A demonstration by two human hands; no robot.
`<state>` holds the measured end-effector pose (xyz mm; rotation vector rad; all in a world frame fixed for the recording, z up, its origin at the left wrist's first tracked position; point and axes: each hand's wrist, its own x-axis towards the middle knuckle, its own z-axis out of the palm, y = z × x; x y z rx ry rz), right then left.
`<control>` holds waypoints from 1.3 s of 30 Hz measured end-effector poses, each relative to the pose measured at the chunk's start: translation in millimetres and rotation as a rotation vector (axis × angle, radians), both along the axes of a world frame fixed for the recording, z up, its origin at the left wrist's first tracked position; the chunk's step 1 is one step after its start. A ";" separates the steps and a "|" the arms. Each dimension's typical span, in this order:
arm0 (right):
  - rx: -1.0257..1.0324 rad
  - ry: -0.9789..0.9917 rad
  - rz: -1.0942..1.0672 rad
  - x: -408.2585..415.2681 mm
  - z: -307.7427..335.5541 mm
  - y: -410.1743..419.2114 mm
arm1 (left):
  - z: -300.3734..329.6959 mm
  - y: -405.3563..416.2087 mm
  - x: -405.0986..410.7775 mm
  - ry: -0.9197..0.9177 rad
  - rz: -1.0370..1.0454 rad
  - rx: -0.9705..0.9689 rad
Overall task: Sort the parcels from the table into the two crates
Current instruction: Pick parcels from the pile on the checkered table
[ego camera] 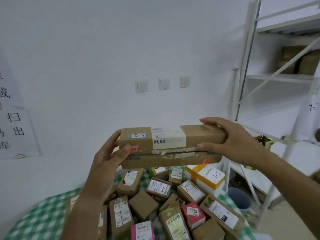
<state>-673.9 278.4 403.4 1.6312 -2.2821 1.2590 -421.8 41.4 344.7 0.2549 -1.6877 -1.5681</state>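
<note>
A long brown cardboard parcel (171, 146) with a white shipping label and a small tag reading "5-2" is held up at chest height in front of the white wall. My left hand (110, 158) grips its left end, thumb on the front face. My right hand (230, 141) grips its right end, fingers over the top and thumb on the front. Below it, several parcels (166, 205) lie heaped on a table covered with a green checked cloth (39, 220). No crate is in view.
A white and orange box marked "1-9" (207, 177) sits at the pile's far right. A white metal shelf rack (277, 80) holding brown boxes stands at the right, with a grey bin (239, 198) at its foot. Paper notices (15, 129) hang on the wall at left.
</note>
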 end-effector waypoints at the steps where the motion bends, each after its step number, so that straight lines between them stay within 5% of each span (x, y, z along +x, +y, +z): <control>1: 0.004 0.019 -0.019 -0.6 -4.8 2.5 | -6.7 0.6 -4.3 -0.001 -0.018 -0.006; 10: 0.004 0.114 -0.173 -11.9 -18.6 60.6 | -36.9 36.9 -62.3 -0.118 -0.104 0.085; 17: 0.001 0.212 -0.295 -29.5 -13.8 151.6 | -13.9 100.9 -106.9 -0.042 -0.223 0.030; 29: 0.117 0.200 -0.677 -49.5 -22.8 393.2 | 9.0 334.0 -209.5 -0.074 -0.362 -0.093; 39: 0.245 0.187 -1.020 -38.8 -46.2 584.0 | -12.4 534.4 -298.2 -0.131 -0.687 -0.086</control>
